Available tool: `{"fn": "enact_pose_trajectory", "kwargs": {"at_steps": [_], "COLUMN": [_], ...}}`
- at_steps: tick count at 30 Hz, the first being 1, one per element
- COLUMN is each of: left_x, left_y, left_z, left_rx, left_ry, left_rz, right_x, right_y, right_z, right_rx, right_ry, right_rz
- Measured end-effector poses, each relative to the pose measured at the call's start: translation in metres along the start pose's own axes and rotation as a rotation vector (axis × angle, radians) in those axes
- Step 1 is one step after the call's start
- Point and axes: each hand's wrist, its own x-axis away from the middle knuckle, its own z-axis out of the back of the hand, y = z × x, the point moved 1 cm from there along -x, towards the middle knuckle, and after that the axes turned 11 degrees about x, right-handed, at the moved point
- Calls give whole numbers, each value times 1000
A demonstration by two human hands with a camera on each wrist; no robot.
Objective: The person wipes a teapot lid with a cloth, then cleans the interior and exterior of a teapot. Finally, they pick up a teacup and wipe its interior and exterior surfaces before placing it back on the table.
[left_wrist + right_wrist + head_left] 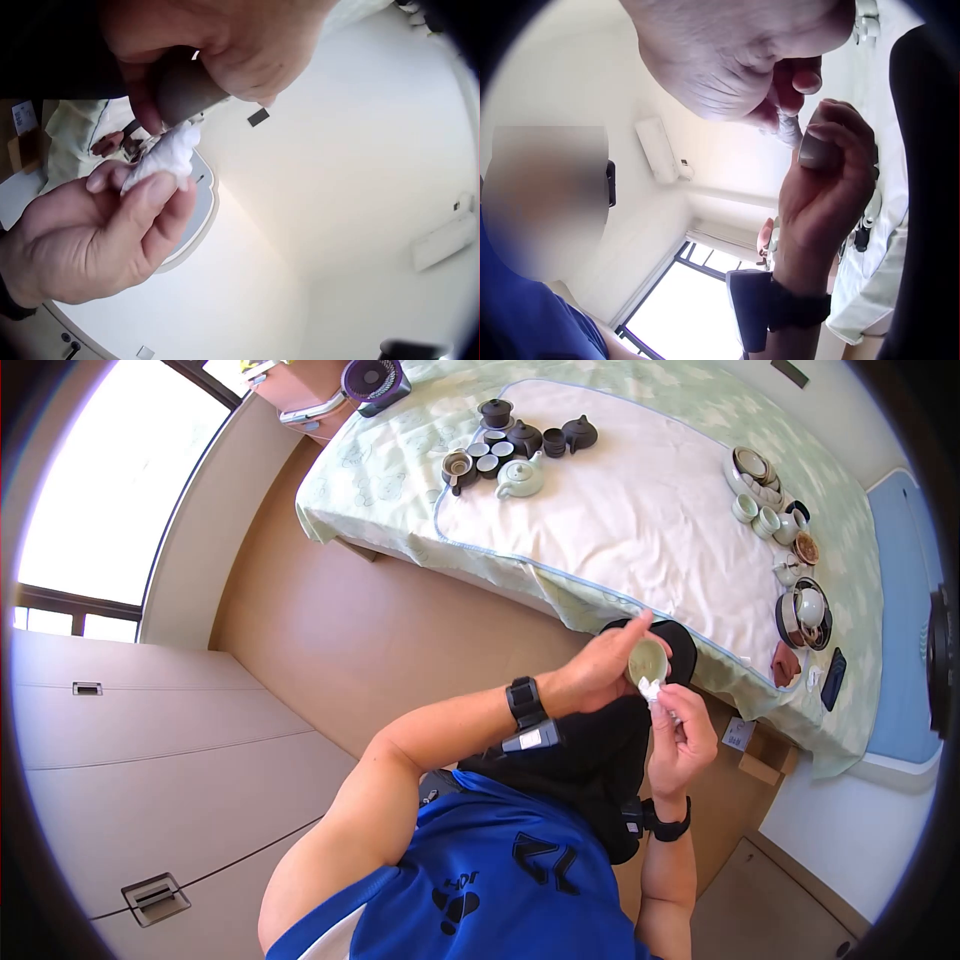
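Note:
A small pale green cup (648, 661) is gripped in the left hand (603, 666), its mouth facing up toward the head camera. The right hand (682, 740) pinches a crumpled white tissue (650, 688) at the cup's rim. In the left wrist view the tissue (166, 156) sticks out between the thumb and fingers of the right hand (105, 232), close to the cup (187, 91). The right wrist view has the fingers of the left hand (821, 187) curled round the cup (817, 150).
On the white cloth (620, 510) stand dark teapots and cups with a pale teapot (520, 477) at the far left. Along the right side are pale cups (744, 508), bowls, a brown cloth (785, 663) and a dark phone (833, 679). An open cardboard box (768, 753) lies below the table.

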Motion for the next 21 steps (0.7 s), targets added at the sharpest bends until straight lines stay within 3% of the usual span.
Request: {"fn": "enact_pose_trajectory", "kwargs": {"at_steps": [4,6,9,10,11,12,14,16,21], "left_x": [-26,-31,-54,-56,-62,-72,-85,-100,-120], "left_y": [32,55,98,107,122,141,174,198,248], "left_z": [28,39,87,83,91,110,120,128,121], "left_rx": [17,87,-215,-280,-425,-565,-694,-931,-1147], "left_ry": [-81,86,216,469,485,408,424,485,652], "left_rz": [-134,-132,-194,-303,-387,-409,-420,-606,-735], "right_x": [1,2,-1,-1,0,-1,-2,-3,-7], "right_y": [14,19,21,21,22,24,25,23,29], "right_z": [-2,-4,-4,-5,-6,-8,-14,-21,-41], "right_rx": [-201,-269,-310,-314,-330,-347,-363,-359,-354], "right_ry": [51,29,19,17,12,8,-3,-23,-72], "right_rz": [-156,-212,-241,-247,-257,-266,-277,-282,-280]}}
